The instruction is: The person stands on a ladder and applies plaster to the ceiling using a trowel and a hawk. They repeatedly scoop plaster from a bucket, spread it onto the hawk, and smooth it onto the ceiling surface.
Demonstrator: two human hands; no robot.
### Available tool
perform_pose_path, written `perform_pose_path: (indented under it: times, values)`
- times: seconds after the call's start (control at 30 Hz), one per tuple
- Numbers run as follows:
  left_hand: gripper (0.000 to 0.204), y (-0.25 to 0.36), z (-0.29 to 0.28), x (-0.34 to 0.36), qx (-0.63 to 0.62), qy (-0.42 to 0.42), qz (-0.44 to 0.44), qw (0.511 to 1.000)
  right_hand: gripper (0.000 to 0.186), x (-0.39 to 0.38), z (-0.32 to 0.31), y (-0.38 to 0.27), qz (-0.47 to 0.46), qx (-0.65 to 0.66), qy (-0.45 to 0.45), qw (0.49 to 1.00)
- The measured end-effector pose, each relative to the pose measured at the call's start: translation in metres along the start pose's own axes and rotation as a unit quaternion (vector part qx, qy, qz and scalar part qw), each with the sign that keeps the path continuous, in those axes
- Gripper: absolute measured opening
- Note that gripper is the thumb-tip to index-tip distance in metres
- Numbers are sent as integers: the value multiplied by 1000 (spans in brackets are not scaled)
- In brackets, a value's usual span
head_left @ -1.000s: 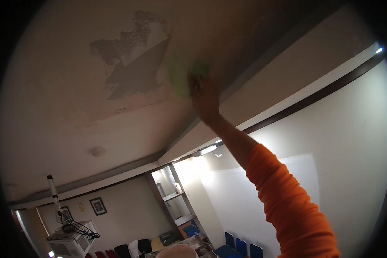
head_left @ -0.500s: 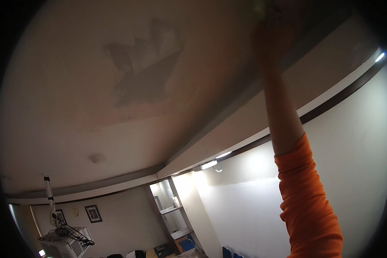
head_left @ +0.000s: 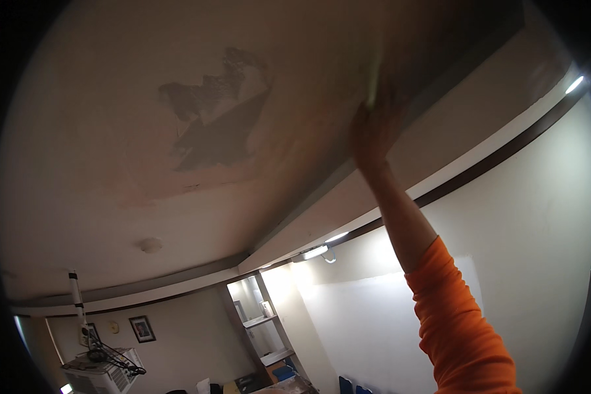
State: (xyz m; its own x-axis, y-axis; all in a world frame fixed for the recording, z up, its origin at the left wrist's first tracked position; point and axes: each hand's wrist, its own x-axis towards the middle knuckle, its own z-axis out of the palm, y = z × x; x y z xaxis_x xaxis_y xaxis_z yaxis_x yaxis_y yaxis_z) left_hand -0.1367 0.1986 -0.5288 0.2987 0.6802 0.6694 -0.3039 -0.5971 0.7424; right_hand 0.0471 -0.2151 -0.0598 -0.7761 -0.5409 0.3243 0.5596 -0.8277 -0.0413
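My right hand (head_left: 377,128) is raised to the ceiling (head_left: 111,151), near the dark edge where it steps down to the side beam. An orange sleeve is pushed up the forearm. The fingers are dim and smeared, but they close on a thin, pale green, flat thing (head_left: 373,82); its kind cannot be made out. Left of the hand, a grey patch of filler (head_left: 223,134) with ragged edges marks the ceiling, with pinkish stains around it. My left hand is out of view.
A ceiling beam (head_left: 479,111) runs along the right, with lit lamps below it. A white projector (head_left: 102,371) with tangled black cables hangs from a pole at lower left. A round ceiling fitting (head_left: 150,245), a framed picture (head_left: 142,329) and shelves (head_left: 261,321) stand farther off.
My right hand has come down and to the left in the picture, with the pale green thing still in it. The view has shifted slightly.
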Motion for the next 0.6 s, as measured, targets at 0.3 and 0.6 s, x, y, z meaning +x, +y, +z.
perform_pose_path:
  times: [0.3,0.6]
  values:
    - [42,4,-8,-6,13,-1,-10,1000,32,55,23,-53,39,-132,-119,983]
    - [40,-45,-6,8,205,78,181,959,61,20,-27,-237,9,285,-155,946]
